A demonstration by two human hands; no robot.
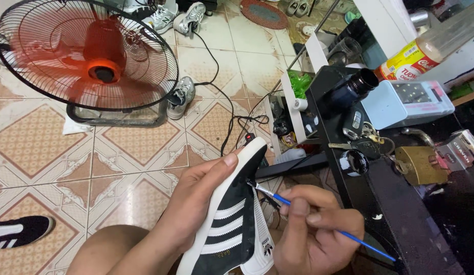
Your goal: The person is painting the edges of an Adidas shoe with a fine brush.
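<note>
My left hand [199, 196] grips a black sneaker [232, 224] with white stripes and a white sole, holding it toe up, sole toward the palm. My right hand [316, 231] pinches a thin blue-handled paintbrush [318, 216]. Its dark tip touches the black upper near the sneaker's toe. Both hands are low in the middle of the view, above my bare knee [107, 249].
A black table [395, 203] at right carries a small open jar of black paint [354, 162], keys [367, 140], a brass padlock [420, 165], a dark jar and a pale blue box. An orange-bladed floor fan [87, 56] stands on the tiled floor. The matching sneaker [20, 231] lies at left. Cables and other shoes lie beyond.
</note>
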